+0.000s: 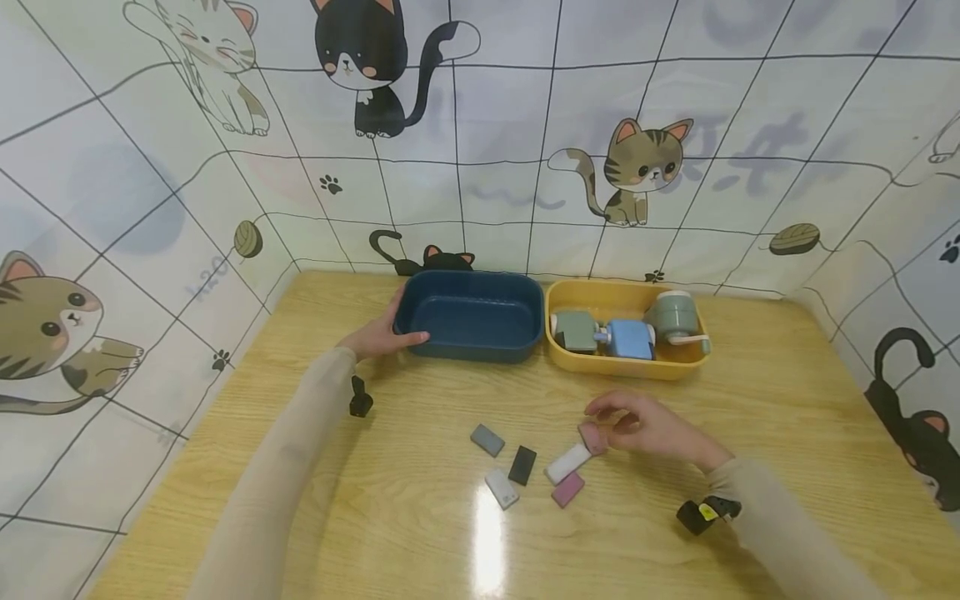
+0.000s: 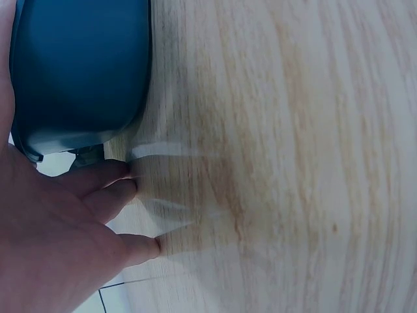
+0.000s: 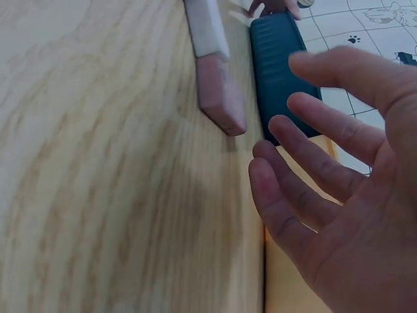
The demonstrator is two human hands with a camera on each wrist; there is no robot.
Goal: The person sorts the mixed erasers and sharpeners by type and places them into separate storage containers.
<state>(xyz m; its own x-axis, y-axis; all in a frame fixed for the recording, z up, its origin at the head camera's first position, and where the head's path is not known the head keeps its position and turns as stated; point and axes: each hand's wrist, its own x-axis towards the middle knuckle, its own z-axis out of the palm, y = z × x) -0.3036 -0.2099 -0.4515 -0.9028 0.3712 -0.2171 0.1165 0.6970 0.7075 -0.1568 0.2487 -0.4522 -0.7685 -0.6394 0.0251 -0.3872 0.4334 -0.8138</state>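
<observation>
My left hand (image 1: pixel 378 336) rests against the left end of a dark blue plastic box (image 1: pixel 472 358), thumb along its front rim. In the left wrist view, fingertips (image 2: pixel 146 246) of that hand touch the wooden tabletop beside the box. My right hand (image 1: pixel 648 429) is over a pale pink block (image 1: pixel 592 438), its fingers loosely bent. In the right wrist view those fingers (image 3: pixel 313 150) are spread and apart from the pink block (image 3: pixel 220 98). That block's end meets a white block (image 1: pixel 567 464). A mauve block (image 1: pixel 567 490) lies just in front.
A grey block (image 1: pixel 487 440), a black block (image 1: pixel 522 465) and another white block (image 1: pixel 502 489) lie left of the pink one. The yellow box (image 1: pixel 622 364), right of the blue one, holds green and blue gadgets (image 1: pixel 630 340). A cat-patterned wall covering (image 1: pixel 510 192) stands behind.
</observation>
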